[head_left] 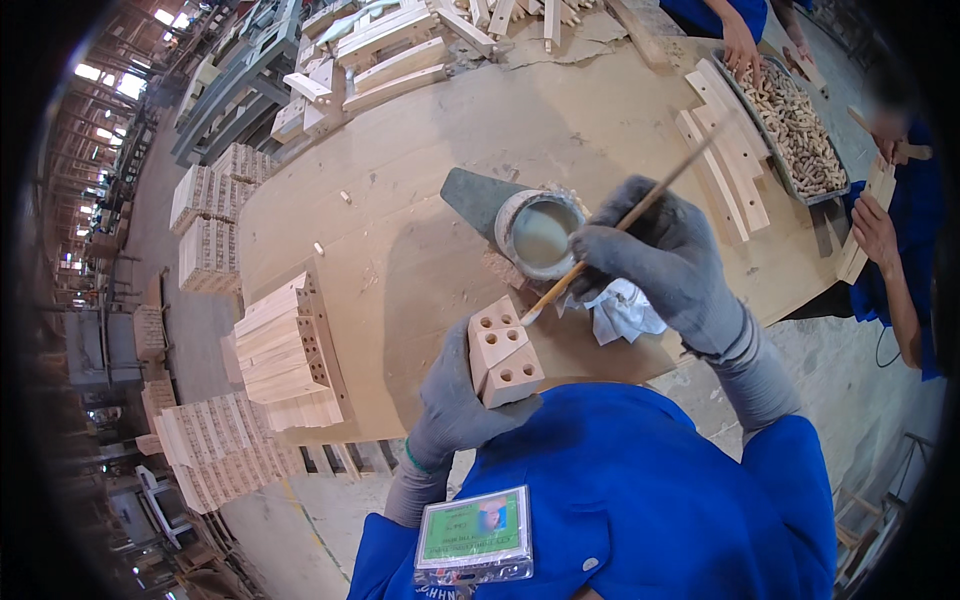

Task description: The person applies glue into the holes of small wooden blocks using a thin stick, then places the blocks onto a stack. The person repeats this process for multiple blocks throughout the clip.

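Note:
In a grey glove, my left hand grips a bundle of wooden pieces whose end faces, drilled with several round holes, point up. My right hand, gloved too, is closed around a thin wooden brush. The brush slants down to the left, and its pale tip is at the upper right edge of the drilled ends; whether it touches them I cannot tell. Just beyond stands a crusted cup holding cloudy, pale liquid. A crumpled white cloth lies below my right hand.
Drilled wooden bars are lined up at the table's left edge. Stacked wood stands beyond it. At the right are loose bars and a tray of dowels, with a co-worker's hand in it. Another person handles wooden parts.

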